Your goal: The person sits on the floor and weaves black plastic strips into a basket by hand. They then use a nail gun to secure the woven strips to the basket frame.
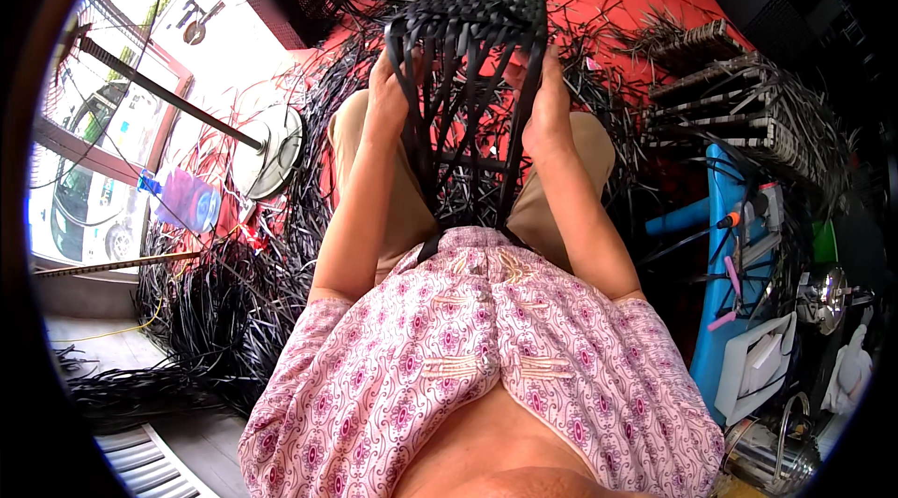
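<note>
A black frame [472, 7], partly woven like a stool or chair piece, stands between my knees. Its far face is a tight weave of flat strips, while loose strips [458, 77] hang in rows from the weave's near edge. My left hand [385, 96] grips the frame's left side just below the woven edge. On the opposite side, my right hand [549, 105] is closed around the right edge. Fingers of both hands are partly hidden behind the frame and strips. Through the gaps between the strips, the red floor shows.
Heaps of black strips [224, 320] cover the red floor [608, 30] on the left and around my legs. A pole on a round base [269, 152] stands at left. At right are a blue table [711, 255] with tools, stacked woven pieces [716, 91] and a metal kettle [772, 451].
</note>
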### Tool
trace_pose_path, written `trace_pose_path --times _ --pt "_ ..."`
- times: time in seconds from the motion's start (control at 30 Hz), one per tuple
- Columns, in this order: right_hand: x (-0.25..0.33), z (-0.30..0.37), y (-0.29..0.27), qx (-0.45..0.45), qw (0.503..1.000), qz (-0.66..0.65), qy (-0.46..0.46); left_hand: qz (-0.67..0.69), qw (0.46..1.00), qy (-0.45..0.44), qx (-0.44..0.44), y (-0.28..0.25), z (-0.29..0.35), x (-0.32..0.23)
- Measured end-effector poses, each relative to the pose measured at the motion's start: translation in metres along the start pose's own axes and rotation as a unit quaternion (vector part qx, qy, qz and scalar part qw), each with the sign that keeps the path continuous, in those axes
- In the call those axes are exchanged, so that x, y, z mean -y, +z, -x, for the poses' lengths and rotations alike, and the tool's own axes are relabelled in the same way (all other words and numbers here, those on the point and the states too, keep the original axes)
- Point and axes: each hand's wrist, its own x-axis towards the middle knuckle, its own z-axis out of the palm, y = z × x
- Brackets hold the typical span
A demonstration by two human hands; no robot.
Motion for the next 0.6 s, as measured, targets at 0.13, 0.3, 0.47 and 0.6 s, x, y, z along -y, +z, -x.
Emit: trace_pose_path --times 0.13,0.3,0.47,0.6 --pt "-0.001 0.014 -0.015 -0.016 1.0 0.007 0.006 -0.081 0.996 -0.02 -0.021 0.002 0.023 0.003" --pt "-0.014 0.027 -0.037 -0.011 1.0 -0.025 0.006 -0.314 0.949 -0.021 -0.018 -0.016 0.034 0.015" --pt "0.008 0.066 -0.041 -0.057 0.942 0.285 -0.169 -0.12 0.99 -0.037 0.068 -0.021 0.044 0.003" --pt "0.018 0.081 -0.038 -0.098 0.877 0.379 -0.279 -0.247 0.965 0.009 0.087 -0.049 0.05 -0.025"
